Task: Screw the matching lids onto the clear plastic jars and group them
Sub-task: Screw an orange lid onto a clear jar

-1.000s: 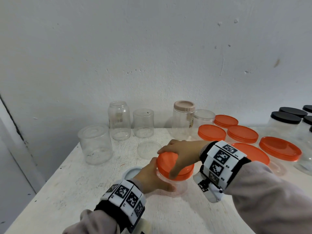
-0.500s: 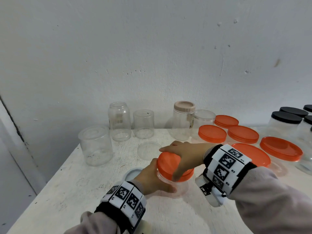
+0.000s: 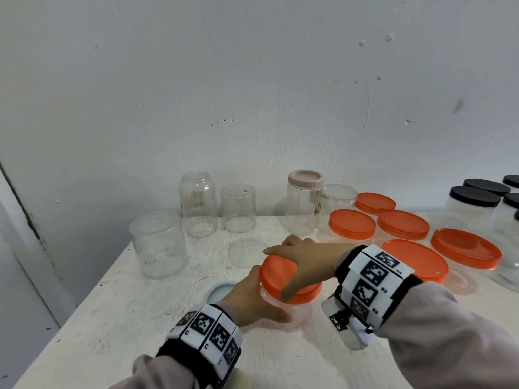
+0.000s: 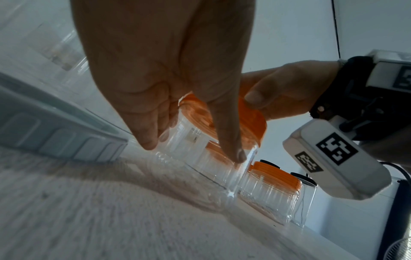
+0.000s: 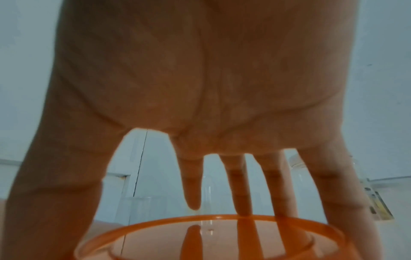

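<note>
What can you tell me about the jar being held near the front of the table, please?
The clear plastic jar stands upright on the white table, ribbed, apparently empty, topped by an orange lid. The left hand grips its wall; the right hand grasps the lid from above. Other orange-lidded jars stand behind.

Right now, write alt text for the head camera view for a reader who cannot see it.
On a white table, the left hand grips a clear jar while the right hand holds its orange lid. Behind them stand uncapped clear jars at left, orange-lidded jars at right and black-lidded jars at far right.
</note>
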Action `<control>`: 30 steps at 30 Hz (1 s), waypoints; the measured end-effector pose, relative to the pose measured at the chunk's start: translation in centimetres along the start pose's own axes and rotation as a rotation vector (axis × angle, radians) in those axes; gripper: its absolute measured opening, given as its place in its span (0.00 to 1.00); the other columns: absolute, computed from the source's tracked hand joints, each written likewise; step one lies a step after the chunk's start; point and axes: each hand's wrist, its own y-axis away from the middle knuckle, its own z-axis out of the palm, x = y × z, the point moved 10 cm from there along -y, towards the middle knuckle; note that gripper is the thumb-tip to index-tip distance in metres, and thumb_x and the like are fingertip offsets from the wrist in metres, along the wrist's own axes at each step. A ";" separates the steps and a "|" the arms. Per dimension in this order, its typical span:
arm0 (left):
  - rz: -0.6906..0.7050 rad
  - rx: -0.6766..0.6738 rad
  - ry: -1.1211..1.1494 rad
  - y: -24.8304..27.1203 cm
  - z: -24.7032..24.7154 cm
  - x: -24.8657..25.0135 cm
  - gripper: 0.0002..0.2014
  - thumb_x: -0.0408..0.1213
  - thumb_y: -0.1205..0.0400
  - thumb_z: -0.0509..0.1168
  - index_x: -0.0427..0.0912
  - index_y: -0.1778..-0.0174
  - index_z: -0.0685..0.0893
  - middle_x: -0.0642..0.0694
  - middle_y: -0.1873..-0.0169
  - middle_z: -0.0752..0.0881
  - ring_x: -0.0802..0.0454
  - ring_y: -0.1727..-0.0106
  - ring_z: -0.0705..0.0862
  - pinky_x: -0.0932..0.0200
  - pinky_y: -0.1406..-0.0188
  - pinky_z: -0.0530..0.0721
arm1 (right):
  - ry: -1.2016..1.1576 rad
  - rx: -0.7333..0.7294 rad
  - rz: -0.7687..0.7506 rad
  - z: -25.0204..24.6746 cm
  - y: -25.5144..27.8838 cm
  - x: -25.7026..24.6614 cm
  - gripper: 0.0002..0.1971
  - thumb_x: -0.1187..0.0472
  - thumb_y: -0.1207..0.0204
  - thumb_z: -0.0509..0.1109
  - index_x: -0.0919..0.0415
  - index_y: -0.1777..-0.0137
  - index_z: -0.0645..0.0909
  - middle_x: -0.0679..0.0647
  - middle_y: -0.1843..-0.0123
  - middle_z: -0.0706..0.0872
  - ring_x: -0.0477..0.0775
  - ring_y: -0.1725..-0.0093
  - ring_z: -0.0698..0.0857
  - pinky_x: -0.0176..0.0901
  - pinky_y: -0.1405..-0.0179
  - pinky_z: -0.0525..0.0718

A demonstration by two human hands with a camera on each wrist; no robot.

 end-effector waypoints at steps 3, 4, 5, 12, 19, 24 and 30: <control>-0.001 0.000 0.004 0.0 0.0 0.0 0.53 0.41 0.38 0.84 0.49 0.22 0.58 0.53 0.32 0.75 0.51 0.31 0.75 0.49 0.29 0.76 | 0.001 0.032 0.012 0.1 -0.2 0.2 0.46 0.33 0.36 0.72 0.31 0.20 0.52 0.46 0.25 0.60 0.58 0.24 0.60 0.66 0.33 0.73; -0.001 -0.004 0.006 0.1 0.1 0.0 0.53 0.41 0.38 0.84 0.49 0.22 0.58 0.53 0.32 0.75 0.52 0.31 0.76 0.50 0.30 0.76 | -0.004 0.053 0.028 0.1 -0.2 0.3 0.47 0.29 0.38 0.71 0.32 0.21 0.53 0.47 0.25 0.60 0.59 0.24 0.60 0.66 0.33 0.73; -0.002 -0.006 0.006 0.1 0.1 0.0 0.53 0.41 0.38 0.84 0.49 0.22 0.58 0.53 0.33 0.76 0.52 0.32 0.76 0.51 0.31 0.77 | -0.012 0.074 0.044 0.1 -0.3 0.5 0.48 0.25 0.40 0.69 0.32 0.21 0.53 0.48 0.25 0.60 0.60 0.24 0.60 0.66 0.33 0.73; -0.008 0.001 0.009 0.2 0.0 0.0 0.52 0.41 0.38 0.84 0.50 0.22 0.59 0.52 0.32 0.76 0.51 0.31 0.76 0.51 0.30 0.77 | -0.070 0.078 0.039 0.2 -0.1 0.6 0.51 0.27 0.41 0.73 0.34 0.19 0.52 0.47 0.23 0.59 0.58 0.23 0.59 0.64 0.32 0.72; -0.009 -0.003 0.010 0.1 0.0 -0.1 0.53 0.41 0.38 0.84 0.50 0.22 0.58 0.53 0.32 0.76 0.51 0.31 0.76 0.50 0.30 0.77 | -0.036 0.072 0.020 0.1 -0.2 0.6 0.51 0.27 0.40 0.72 0.36 0.19 0.53 0.45 0.24 0.61 0.57 0.24 0.60 0.63 0.31 0.72; -0.009 0.002 0.004 0.1 0.0 -0.1 0.52 0.42 0.38 0.84 0.51 0.23 0.60 0.54 0.35 0.78 0.52 0.34 0.77 0.56 0.36 0.77 | -0.042 0.136 0.098 0.4 -0.2 0.9 0.54 0.20 0.43 0.65 0.41 0.18 0.53 0.49 0.23 0.60 0.60 0.23 0.61 0.61 0.38 0.73; -0.004 0.005 0.007 0.1 0.0 -0.1 0.53 0.41 0.38 0.84 0.49 0.22 0.58 0.52 0.31 0.75 0.50 0.30 0.75 0.48 0.28 0.76 | -0.007 -0.017 0.010 0.5 0.1 0.3 0.50 0.37 0.36 0.76 0.32 0.19 0.47 0.44 0.21 0.57 0.57 0.23 0.59 0.66 0.30 0.71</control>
